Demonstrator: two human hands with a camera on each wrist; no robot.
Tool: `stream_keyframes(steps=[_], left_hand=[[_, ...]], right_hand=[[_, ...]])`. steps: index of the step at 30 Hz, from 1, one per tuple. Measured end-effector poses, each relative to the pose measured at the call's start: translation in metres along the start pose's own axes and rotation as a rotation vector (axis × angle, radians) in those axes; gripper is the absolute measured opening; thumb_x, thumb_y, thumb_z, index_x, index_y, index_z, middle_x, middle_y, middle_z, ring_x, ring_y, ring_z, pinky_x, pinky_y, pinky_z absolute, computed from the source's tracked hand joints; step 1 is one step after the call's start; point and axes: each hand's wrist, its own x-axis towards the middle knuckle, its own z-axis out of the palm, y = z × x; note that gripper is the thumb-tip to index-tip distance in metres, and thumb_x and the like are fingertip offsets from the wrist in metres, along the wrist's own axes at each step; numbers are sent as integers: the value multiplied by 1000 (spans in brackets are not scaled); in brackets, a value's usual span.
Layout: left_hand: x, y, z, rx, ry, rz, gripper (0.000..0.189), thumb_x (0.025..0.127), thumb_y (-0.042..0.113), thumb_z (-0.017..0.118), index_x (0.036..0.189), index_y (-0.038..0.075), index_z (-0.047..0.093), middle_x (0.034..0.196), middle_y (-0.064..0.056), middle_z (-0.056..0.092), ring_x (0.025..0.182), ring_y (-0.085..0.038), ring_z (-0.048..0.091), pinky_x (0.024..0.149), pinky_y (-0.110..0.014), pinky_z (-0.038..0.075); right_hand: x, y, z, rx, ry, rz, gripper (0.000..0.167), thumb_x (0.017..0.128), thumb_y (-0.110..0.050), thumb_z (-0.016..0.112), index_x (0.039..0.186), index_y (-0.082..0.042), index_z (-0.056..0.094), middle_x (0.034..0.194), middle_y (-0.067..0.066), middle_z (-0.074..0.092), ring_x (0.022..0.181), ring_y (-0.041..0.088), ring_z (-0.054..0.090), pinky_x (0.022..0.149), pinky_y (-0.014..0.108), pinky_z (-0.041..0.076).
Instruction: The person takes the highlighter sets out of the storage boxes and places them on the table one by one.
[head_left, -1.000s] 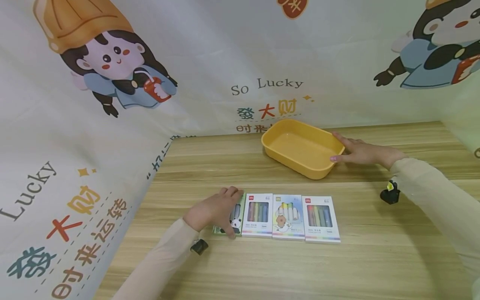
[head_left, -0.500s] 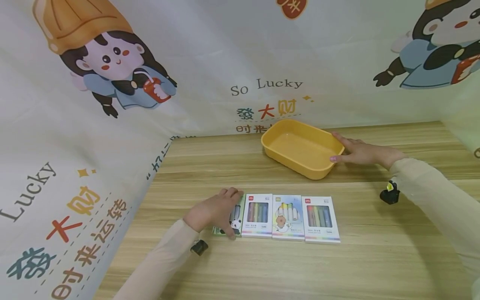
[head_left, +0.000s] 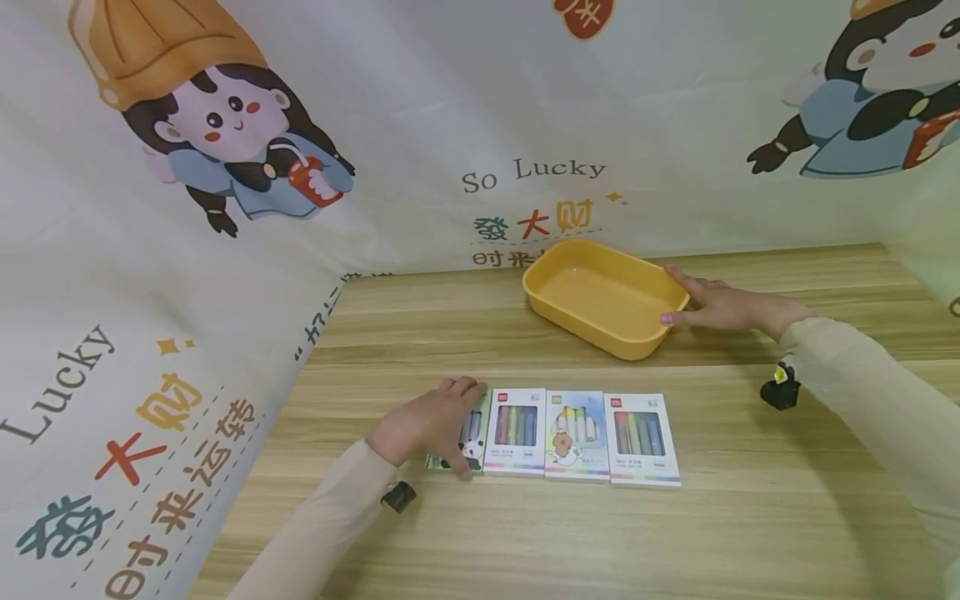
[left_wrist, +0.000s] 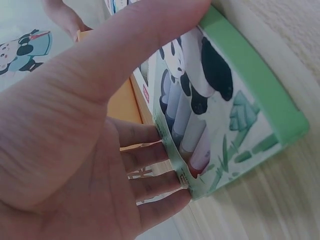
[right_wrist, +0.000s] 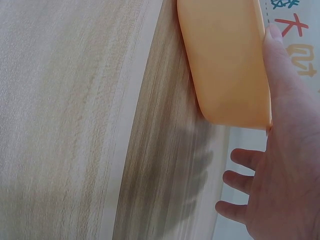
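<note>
My left hand (head_left: 427, 421) spans a green panda-print box of markers (left_wrist: 240, 120), the leftmost of a row on the table. Its thumb is at the near end and its fingertips are at the far end; the left wrist view shows marker barrels through the box's window. To the right, side by side, lie a white crayon box (head_left: 514, 458), a light-blue marker box (head_left: 577, 467) and another white crayon box (head_left: 645, 472). My right hand (head_left: 712, 307) touches the right end of a yellow plastic tray (head_left: 600, 342), its fingers extended and spread in the right wrist view.
The wood-grain table (head_left: 570, 542) runs back to a white printed cloth (head_left: 405, 108) that hangs behind it and along the left. The yellow tray stands near the back edge, close to the cloth, with nothing in it.
</note>
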Motion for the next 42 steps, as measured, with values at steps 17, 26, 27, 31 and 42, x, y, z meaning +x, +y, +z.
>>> stream_keyframes(steps=[17,26,27,31,42], left_hand=[[-2,2,-1,-5,-3,-6,130,55,42,96,156,5,24,162,-13,28,149,-32,28,124,-46,30],[-2,2,0,-12,5,-4,130,55,42,96,157,6,23,162,-12,28,148,-33,28,123,-47,30],[-2,2,0,-12,4,-4,130,55,42,96,156,6,23,162,-12,28,148,-33,28,123,-47,30],[-2,2,0,-14,-1,-8,130,55,42,96,157,6,22,162,-12,27,149,-32,27,123,-47,30],[-3,1,1,-26,5,0,128,56,41,96,156,6,24,162,-12,27,149,-32,27,123,-46,31]], right_hand=[[1,0,0,11,-6,3,100,94,-59,53,159,-20,-13,163,31,4,144,60,9,112,79,11],[0,-1,-1,9,-4,0,101,94,-59,54,159,-19,-13,162,32,5,144,61,9,112,79,11],[0,0,-1,9,-4,-1,101,94,-59,54,159,-19,-13,162,32,5,144,61,10,112,79,11],[0,0,-1,9,-4,-5,101,94,-58,54,159,-19,-12,162,32,4,144,61,10,112,79,12],[0,-2,-1,19,-7,-3,101,95,-57,55,159,-17,-12,162,33,4,143,62,9,112,79,11]])
